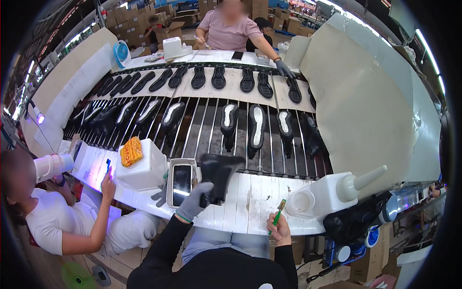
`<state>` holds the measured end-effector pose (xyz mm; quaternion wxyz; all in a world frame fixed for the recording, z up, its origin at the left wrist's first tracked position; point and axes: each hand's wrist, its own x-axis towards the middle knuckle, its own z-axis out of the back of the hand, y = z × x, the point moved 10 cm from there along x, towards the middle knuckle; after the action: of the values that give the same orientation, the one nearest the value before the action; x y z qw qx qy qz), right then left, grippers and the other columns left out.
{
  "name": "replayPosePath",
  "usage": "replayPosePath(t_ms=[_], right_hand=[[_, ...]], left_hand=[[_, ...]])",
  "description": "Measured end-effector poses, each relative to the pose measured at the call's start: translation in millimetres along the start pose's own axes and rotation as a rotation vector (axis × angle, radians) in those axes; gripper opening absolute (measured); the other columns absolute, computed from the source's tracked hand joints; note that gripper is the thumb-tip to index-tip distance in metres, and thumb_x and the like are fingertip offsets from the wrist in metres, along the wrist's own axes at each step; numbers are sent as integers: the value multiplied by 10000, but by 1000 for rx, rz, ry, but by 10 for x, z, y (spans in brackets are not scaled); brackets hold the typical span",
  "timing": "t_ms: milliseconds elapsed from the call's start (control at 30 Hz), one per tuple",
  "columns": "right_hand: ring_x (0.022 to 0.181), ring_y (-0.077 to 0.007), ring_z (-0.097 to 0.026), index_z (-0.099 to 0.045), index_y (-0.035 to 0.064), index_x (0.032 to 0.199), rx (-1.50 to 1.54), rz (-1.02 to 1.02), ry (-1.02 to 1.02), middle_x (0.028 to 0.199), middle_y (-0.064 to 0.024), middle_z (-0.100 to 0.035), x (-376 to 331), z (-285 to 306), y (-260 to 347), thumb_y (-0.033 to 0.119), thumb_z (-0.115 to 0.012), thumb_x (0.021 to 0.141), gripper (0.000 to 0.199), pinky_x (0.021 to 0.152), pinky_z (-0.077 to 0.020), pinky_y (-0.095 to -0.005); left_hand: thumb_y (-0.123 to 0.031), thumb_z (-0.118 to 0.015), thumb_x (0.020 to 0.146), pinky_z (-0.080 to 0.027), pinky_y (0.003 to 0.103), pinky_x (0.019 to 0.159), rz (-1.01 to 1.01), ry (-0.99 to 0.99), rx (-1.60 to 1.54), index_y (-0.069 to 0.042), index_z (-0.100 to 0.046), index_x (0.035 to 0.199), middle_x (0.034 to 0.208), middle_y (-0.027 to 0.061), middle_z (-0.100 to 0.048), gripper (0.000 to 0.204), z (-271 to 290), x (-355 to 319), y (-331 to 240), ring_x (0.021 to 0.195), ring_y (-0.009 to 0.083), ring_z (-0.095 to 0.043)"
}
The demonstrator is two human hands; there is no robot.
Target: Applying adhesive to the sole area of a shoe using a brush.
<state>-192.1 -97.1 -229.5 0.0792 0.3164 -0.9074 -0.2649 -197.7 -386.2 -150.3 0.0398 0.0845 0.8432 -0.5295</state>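
Left hand [194, 201] in a grey glove clenched around the black fabric shoe upper [217, 176], tilting it over the white plank surface [245, 202] for access, right hand [279, 226] bare and pinching a green-handled glue brush [279, 212] upright nearby.

A shoe factory line: a conveyor of metal rods [202, 126] carries rows of black shoes [256, 126] and soles [218, 77], workers [229, 30] sit along white benches [243, 202], and cardboard boxes [127, 19] pile up behind.
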Motion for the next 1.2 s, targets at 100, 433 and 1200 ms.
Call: replayPosePath(t_ms=[100, 433, 1200], right_hand=[[555, -89, -425, -620, 88, 1002, -4, -8, -70, 890, -44, -567, -71, 113, 19, 363, -591, 974, 279, 490, -336, -232], [533, -91, -417, -650, 83, 981, 9, -18, -101, 870, -44, -587, -71, 109, 13, 352, -590, 975, 276, 488, -324, -231], [599, -75, -473, -559, 121, 1006, -319, -76, -687, 735, 20, -526, -347, 293, 153, 399, -464, 1029, 295, 487, -364, -205]], left_hand=[[-276, -610, 850, -488, 255, 752, -109, -1, -71, -38, -471, 1377, 1058, 53, -624, 595, -203, 203, -742, 869, 123, -600], [-449, -718, 832, -302, 334, 1126, -161, -812, 671, 70, -69, 1524, 1517, 299, -310, 1081, 1558, 1349, -1179, 1422, 310, -328], [-451, -441, 1014, -433, 308, 937, -348, -405, 276, 50, -594, 1244, 1170, 124, -637, 572, 413, 4891, 45, 1055, 205, -571]])
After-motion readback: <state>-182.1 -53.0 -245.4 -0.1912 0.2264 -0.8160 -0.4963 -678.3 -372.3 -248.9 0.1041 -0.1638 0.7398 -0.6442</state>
